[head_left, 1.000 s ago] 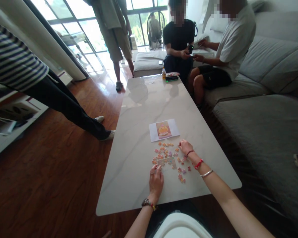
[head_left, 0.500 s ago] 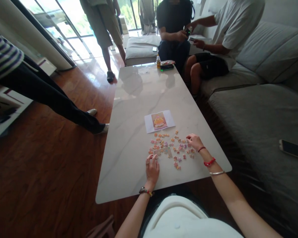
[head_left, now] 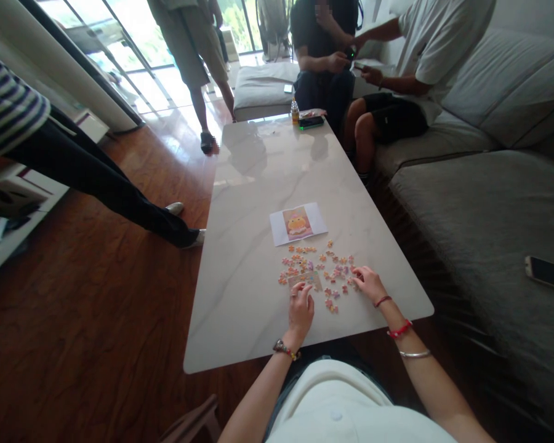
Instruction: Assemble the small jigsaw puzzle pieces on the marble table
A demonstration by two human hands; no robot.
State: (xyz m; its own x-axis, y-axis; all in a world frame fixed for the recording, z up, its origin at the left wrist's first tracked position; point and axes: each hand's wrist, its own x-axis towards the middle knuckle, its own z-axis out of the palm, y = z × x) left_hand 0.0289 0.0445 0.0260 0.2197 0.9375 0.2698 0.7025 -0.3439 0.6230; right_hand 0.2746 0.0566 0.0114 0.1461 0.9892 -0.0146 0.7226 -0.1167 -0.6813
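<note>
Pale marble-look table [head_left: 258, 203], long axis running twelve to six, near end at the wearer's lap. Scattered across that near end: small pastel puzzle pieces [head_left: 325, 264], loose, in a patch stretching nine to three. Just beyond the patch at twelve o'clock, a printed reference picture [head_left: 298, 223], flat, apart from the pieces.

Left hand [head_left: 301, 309] flat on the tabletop at the six-o'clock edge of the patch, fingers spread and pressing on a joined strip of pieces [head_left: 305, 280]; strip lying roughly nine to three, directly at twelve from that hand's fingertips. Not clenched, nothing lifted.

Right hand [head_left: 369, 284] at the three-o'clock edge of the patch, fingertips down among the loose pieces; whether a piece is pinched, impossible to tell at this size. Joined strip at nine o'clock from this hand, clearly nearer the left one.

Far end of the table: a small bottle [head_left: 295, 112] and a dark phone-like object [head_left: 311, 122]. Grey sofa [head_left: 480, 203] at three o'clock, with two seated people at one o'clock; others standing on the wooden floor at nine to eleven.
</note>
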